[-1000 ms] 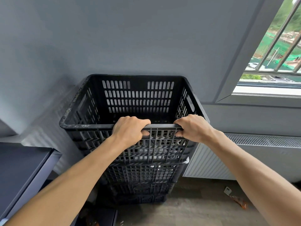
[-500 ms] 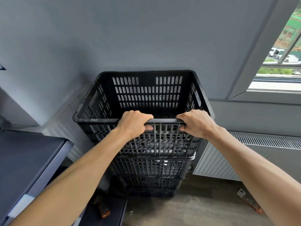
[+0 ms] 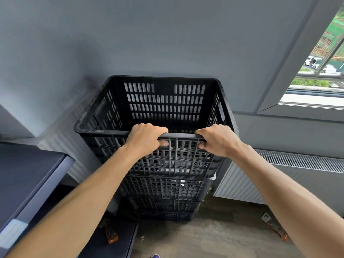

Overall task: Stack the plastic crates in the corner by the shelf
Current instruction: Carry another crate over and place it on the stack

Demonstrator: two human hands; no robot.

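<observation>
Both hands are gripping the near rim of the top crate (image 3: pixel 167 94). The left hand (image 3: pixel 144 139) is curling over the rim left of its middle, and the right hand (image 3: pixel 219 140) is doing the same on the other side. Fingers are hooking over the edge, and the thumbs are pressing on the slatted outer wall just below it.

That black plastic crate is sitting upright on top of a stack of crates (image 3: pixel 163 190) of the same kind. At least two more are showing under it, and the lowest is standing on the floor (image 3: pixel 214 237). The stack is standing in the corner, close to the grey wall (image 3: pixel 167 43) behind it.

A dark shelf unit (image 3: pixel 28 174) is standing just beside the stack on the left, with a small orange object (image 3: pixel 111 236) lying on its lower level. A white radiator (image 3: pixel 297 164) is running along the wall to the right of the stack, below a window (image 3: pixel 320 75). Another small orange and white object (image 3: pixel 275 228) is lying on the floor near the radiator.
</observation>
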